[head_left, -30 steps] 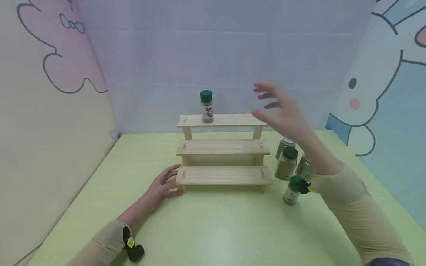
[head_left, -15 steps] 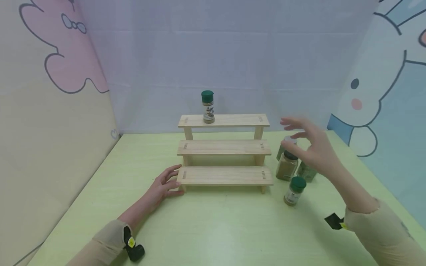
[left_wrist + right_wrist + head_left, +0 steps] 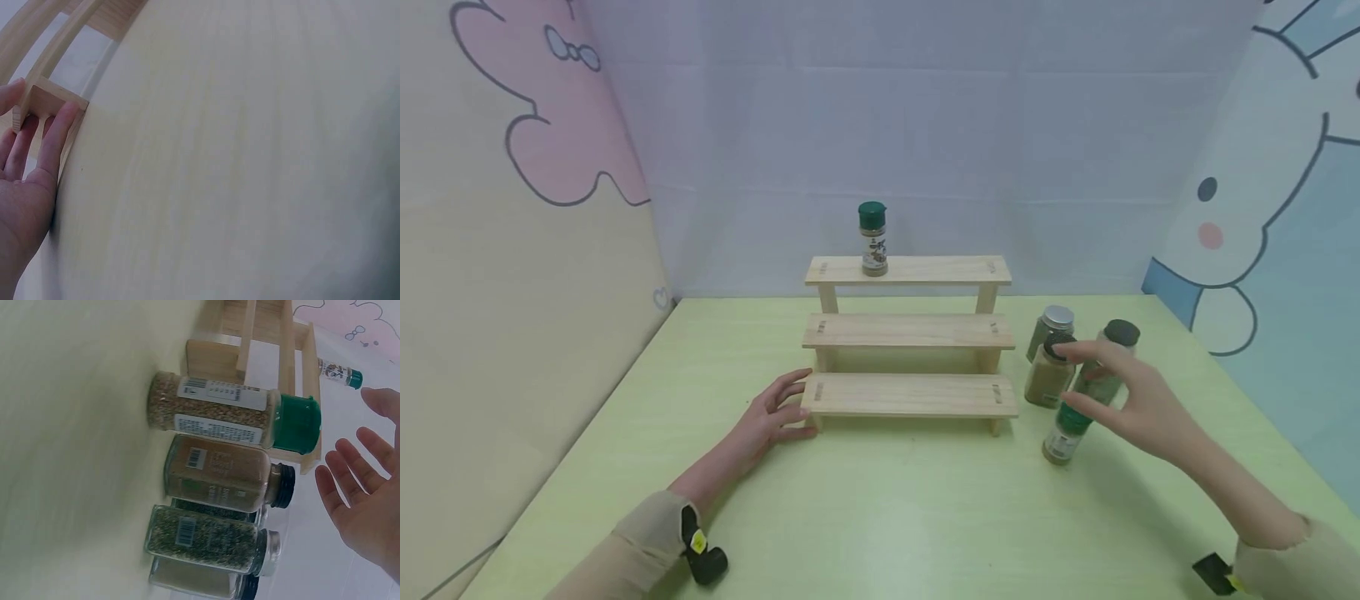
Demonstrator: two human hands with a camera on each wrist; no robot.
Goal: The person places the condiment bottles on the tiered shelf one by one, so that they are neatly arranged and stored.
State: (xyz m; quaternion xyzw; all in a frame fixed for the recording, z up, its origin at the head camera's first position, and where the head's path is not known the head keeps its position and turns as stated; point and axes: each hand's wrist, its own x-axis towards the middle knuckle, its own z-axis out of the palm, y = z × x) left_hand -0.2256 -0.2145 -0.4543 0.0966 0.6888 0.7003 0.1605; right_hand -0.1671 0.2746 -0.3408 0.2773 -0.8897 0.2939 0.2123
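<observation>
A three-tier wooden rack (image 3: 910, 393) stands mid-table. My left hand (image 3: 767, 418) touches the left end of its lowest tier. In the left wrist view, my fingers lie against the rack's end support (image 3: 56, 100). My right hand (image 3: 1138, 408) holds nothing; its thumb and fingers are spread apart. It hovers above and beside a green-capped seasoning shaker (image 3: 1062, 442), partly covering it in the head view. The right wrist view shows a gap between my fingers and the shaker's green cap (image 3: 297, 424). A similar green-capped shaker (image 3: 874, 250) stands on the top tier.
Close behind the nearer shaker stand a black-capped jar of brown powder (image 3: 219, 472), a silver-capped jar of green herbs (image 3: 203, 537) and a black-capped jar of pale content (image 3: 197, 578). Behind the table (image 3: 880, 517) hangs a pale cloth (image 3: 925, 142).
My right hand has come down and to the right, from beside the top tier to the green-capped shaker near the jars. My left hand has stayed at the rack.
</observation>
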